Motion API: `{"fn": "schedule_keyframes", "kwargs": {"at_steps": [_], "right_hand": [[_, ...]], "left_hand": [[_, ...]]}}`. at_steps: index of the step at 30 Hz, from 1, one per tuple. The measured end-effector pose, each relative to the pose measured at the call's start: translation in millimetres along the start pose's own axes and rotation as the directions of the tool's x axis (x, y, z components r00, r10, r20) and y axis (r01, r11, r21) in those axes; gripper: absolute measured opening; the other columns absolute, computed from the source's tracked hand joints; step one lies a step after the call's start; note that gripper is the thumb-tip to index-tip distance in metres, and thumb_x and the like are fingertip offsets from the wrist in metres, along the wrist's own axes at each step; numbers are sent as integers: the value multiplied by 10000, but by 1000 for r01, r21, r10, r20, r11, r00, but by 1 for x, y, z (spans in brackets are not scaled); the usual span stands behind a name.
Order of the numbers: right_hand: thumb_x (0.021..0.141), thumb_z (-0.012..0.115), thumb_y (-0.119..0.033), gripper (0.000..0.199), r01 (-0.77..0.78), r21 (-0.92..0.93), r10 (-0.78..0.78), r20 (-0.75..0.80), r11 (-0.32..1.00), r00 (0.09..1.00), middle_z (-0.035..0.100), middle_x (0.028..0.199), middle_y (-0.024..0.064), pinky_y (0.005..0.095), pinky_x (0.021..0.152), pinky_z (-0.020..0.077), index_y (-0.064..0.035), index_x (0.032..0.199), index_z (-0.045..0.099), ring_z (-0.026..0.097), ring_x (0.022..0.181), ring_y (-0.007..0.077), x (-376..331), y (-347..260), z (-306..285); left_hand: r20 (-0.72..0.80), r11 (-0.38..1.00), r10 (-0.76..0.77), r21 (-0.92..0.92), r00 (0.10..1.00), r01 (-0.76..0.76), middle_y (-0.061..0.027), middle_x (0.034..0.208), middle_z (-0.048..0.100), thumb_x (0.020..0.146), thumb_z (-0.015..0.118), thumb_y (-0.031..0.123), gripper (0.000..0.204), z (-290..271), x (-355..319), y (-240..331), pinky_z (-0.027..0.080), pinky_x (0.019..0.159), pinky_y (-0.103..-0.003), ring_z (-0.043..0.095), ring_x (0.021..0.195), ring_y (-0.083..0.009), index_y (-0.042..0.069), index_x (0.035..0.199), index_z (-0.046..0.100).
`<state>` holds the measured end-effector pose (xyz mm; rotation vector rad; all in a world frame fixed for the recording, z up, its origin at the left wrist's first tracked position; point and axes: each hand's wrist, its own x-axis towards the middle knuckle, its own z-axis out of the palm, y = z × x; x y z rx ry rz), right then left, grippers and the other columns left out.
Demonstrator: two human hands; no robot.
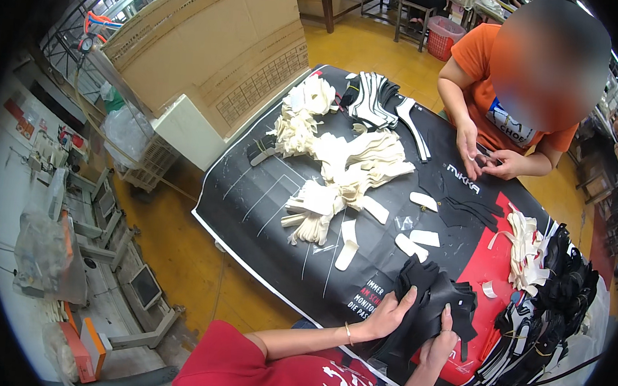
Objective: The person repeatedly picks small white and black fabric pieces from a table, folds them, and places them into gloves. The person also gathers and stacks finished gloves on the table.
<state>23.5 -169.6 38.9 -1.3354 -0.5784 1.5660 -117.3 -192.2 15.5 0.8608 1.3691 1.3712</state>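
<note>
Close to my body I hold a stack of flat black cut pieces (426, 306), some fanned out, at the table's near side. My left hand (386, 316), with a bracelet at the wrist, grips their left side, thumb on top. On the right side of the same pieces my right hand (439, 344) is closed, one finger or thumb lying along the surface. The fingers beneath the pieces are hidden. Just beyond lie loose cream-white pieces (412, 247) and a small clear plastic bag (404, 223).
Bundles of cream pieces (353, 160) and black-and-white strips (372, 101) cover the table's far part. More black bundles (545, 328) crowd the right end. Across the table, a person in orange (480, 55) handles something small. A large cardboard box (212, 45) stands far left.
</note>
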Motion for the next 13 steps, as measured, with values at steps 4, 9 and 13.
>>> {"fn": "schedule_keyframes", "kwargs": {"at_steps": [4,9,13], "right_hand": [[995,579,-132,388,-13,43,14,-20,999,1000,641,1257,166,352,964,531,102,1304,563,665,1077,224,12,9,-1],[986,593,-146,367,-12,156,-12,146,988,989,680,1151,212,408,906,574,132,1224,577,716,952,287,16,19,-8],[967,634,-126,407,26,116,-30,28,993,999,594,1329,200,361,1011,510,87,1299,532,628,1177,270,22,36,-19]], "left_hand": [[-18,998,-5,-61,1000,4,-4,537,377,1078,362,487,708,-5,5,0,329,516,-357,370,578,-78,-49,631,483],[330,920,-287,-166,899,355,-62,1052,656,1071,282,545,688,-25,13,-32,479,880,-279,580,983,-100,-34,1256,603],[522,737,-229,-458,822,497,-107,1448,524,1054,202,593,753,-33,17,-59,429,1069,-323,567,1241,-221,16,1497,397]]}}
